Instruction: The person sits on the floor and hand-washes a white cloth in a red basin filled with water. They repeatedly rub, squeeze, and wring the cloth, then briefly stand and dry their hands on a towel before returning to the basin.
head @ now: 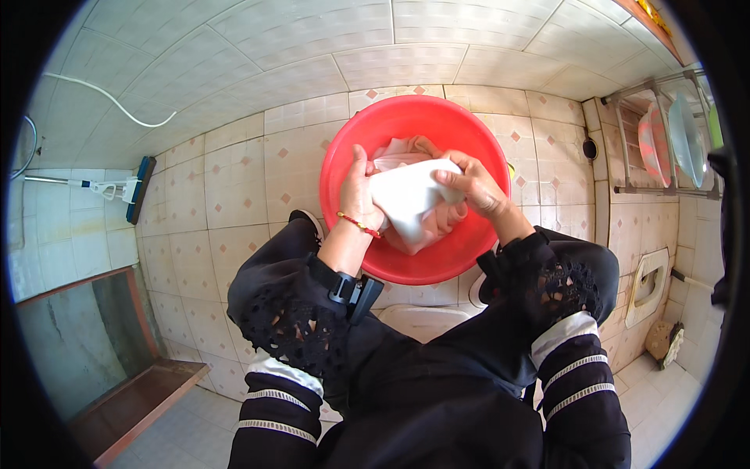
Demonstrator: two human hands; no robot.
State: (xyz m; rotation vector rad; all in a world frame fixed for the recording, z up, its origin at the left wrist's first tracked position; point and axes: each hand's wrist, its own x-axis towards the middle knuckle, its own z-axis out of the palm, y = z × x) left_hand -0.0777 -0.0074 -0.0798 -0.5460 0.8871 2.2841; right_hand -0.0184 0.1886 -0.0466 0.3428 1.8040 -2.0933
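Note:
A white cloth (410, 190), partly blurred, is stretched between my two hands above a red plastic basin (345, 176). My left hand (357, 187), with a red beaded bracelet at the wrist, grips its left side, thumb pointing up. At the cloth's right end, my right hand (477, 184) pinches it between thumb and fingers. Beneath the white cloth, pale pink fabric (404, 149) lies bunched in the basin. Part of that fabric is hidden by the cloth and my hands. The basin stands on the tiled floor between my feet.
A sponge mop (126, 190) leans at the left wall. On the right, a metal rack (627, 146) holds several basins (685, 140). Behind it are a floor drain hole (590, 149) and a squat toilet (647, 287). An open wooden door frame (146, 316) is at lower left.

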